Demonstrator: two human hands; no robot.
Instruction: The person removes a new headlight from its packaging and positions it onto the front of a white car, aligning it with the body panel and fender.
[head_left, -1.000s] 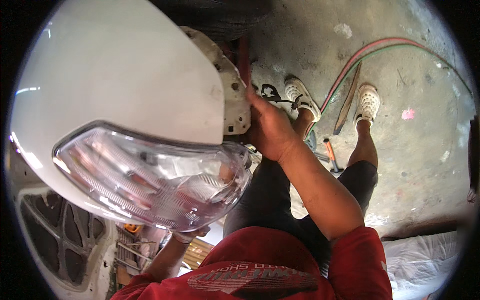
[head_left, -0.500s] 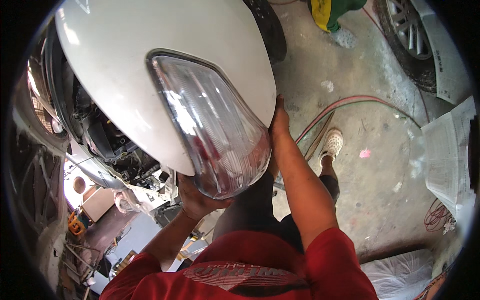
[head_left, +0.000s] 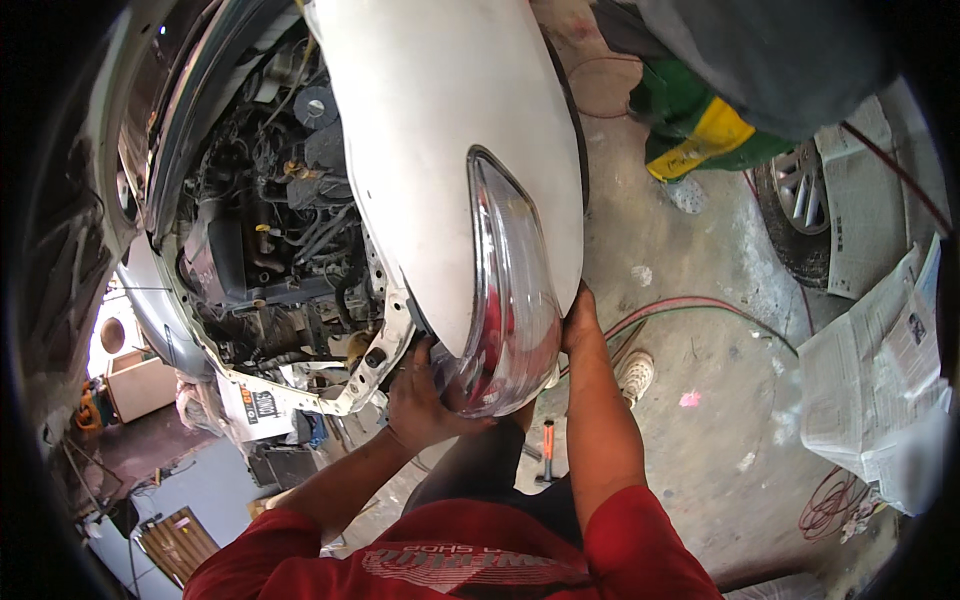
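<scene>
A clear headlight (head_left: 525, 310) with a dark rim and a reddish sheen sits in the front corner of a white fender (head_left: 440, 130). Beneath the lamp's lower inner edge, my left hand (head_left: 430, 403) is closed around it, thumb up toward the fender's tip. My right hand (head_left: 580, 325) grips the outer side of the lamp where it meets the fender edge; most of its fingers are hidden behind. The lamp's back side cannot be seen.
An exposed engine bay (head_left: 280, 210) and a bare metal front frame (head_left: 385, 350) lie left. A hammer (head_left: 548, 450) is below the lamp. Right are an air hose (head_left: 690, 305), a person's green-and-yellow clothing (head_left: 700, 130), a car wheel (head_left: 795, 205) and masking paper (head_left: 870, 350).
My view has shifted left, showing more engine bay; the lamp and fender now appear farther right and more side-on. Both hands stay at the lamp. The other person shows more at upper right.
</scene>
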